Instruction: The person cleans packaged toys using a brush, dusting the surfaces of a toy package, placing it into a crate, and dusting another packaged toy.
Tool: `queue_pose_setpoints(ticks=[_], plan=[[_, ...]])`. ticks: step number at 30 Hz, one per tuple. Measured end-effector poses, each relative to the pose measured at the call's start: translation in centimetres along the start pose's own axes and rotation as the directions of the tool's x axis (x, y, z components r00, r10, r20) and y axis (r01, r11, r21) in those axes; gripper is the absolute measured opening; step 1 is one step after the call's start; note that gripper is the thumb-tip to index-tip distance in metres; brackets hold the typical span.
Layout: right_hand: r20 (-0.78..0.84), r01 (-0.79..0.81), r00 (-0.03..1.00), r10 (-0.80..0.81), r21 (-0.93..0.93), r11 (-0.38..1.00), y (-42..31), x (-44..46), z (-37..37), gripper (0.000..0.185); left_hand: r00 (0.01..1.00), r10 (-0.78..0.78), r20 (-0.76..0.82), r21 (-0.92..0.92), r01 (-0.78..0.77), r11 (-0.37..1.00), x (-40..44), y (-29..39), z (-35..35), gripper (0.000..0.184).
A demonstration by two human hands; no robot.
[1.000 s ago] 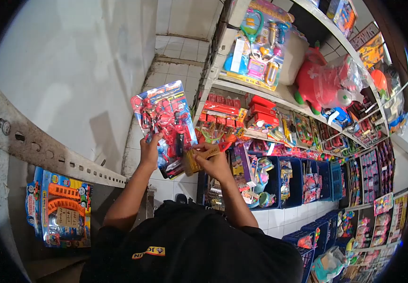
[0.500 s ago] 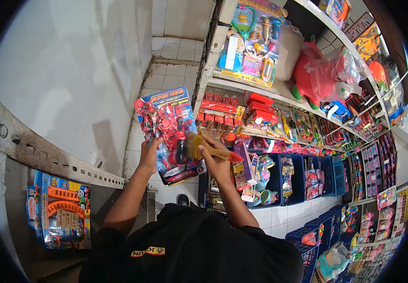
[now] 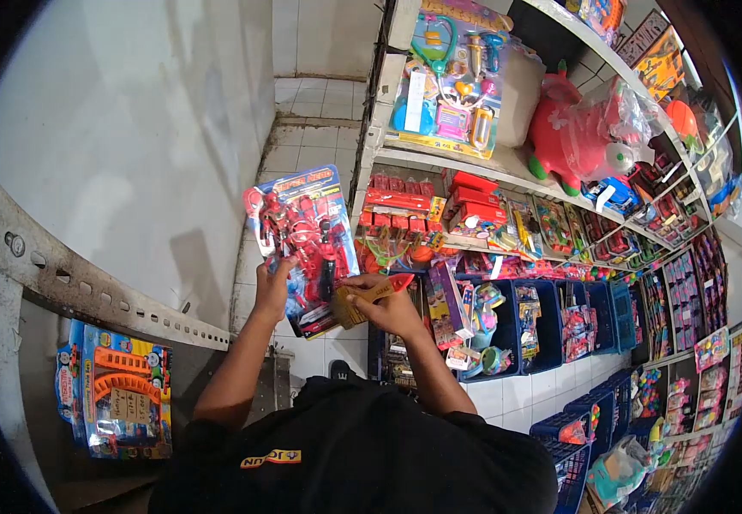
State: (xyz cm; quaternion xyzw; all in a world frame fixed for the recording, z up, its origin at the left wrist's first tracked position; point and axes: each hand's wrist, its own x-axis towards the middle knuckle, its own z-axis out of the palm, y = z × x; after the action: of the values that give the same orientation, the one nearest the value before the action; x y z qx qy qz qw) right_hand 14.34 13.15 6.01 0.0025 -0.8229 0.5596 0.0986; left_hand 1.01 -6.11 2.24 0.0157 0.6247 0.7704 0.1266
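Observation:
My left hand [image 3: 273,287] grips the lower left edge of a blister-packed superhero toy set [image 3: 302,236]. Red figures and pieces sit under its clear plastic, on a blue and red card that tilts toward me. In my right hand [image 3: 395,313] is a paintbrush [image 3: 385,289], its red-tipped wooden handle pointing up to the right. The brush's bristles lie against or just over the pack's lower right edge; contact cannot be made out for certain.
Boxed train track toys [image 3: 127,390] lie on a lower shelf at left, below a perforated metal rail [image 3: 105,287]. To the right stand shelves with a toy doctor set [image 3: 452,81] and a red inflatable animal [image 3: 572,133]. Blue crates [image 3: 545,330] of toys line the floor.
The brush has moved down from the pack's middle to its lower right edge, its handle now angled upward. My left hand still holds the pack in nearly the same place.

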Motion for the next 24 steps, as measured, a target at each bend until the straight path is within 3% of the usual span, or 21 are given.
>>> queue_pose_setpoints(ticks=[3,7,13,14,17,24], plan=[[0.004,0.048,0.999,-0.048,-0.049,0.998,-0.5,0.2,-0.1,0.029,0.999,-0.004,-0.036,-0.025,0.003,1.0,0.2,-0.8,0.1,0.049],[-0.019,0.214,0.976,-0.217,-0.092,0.972,-1.2,0.9,0.3,0.028,0.997,-0.027,-0.071,-0.023,0.025,0.999,0.9,-1.9,-0.2,0.05],[-0.185,0.215,0.955,-0.232,-0.108,0.971,-2.3,2.0,2.2,0.029,0.997,0.043,-0.059,0.063,-0.04,0.997,-0.3,-1.5,0.9,0.031],[-0.232,0.246,0.935,-0.268,-0.118,0.962,-1.9,2.2,2.4,0.029,0.991,0.105,0.082,0.032,-0.108,0.994,-0.1,-1.6,0.5,0.026],[-0.325,0.281,0.89,-0.32,-0.163,0.946,-1.1,2.9,2.4,0.028,0.972,0.162,0.17,0.269,-0.204,0.941,-0.3,-0.8,0.3,0.025],[-0.284,0.216,0.929,-0.238,-0.106,0.971,0.7,3.5,2.7,0.028,0.941,0.239,0.24,0.378,-0.318,0.869,-0.7,0.1,0.5,0.022]])
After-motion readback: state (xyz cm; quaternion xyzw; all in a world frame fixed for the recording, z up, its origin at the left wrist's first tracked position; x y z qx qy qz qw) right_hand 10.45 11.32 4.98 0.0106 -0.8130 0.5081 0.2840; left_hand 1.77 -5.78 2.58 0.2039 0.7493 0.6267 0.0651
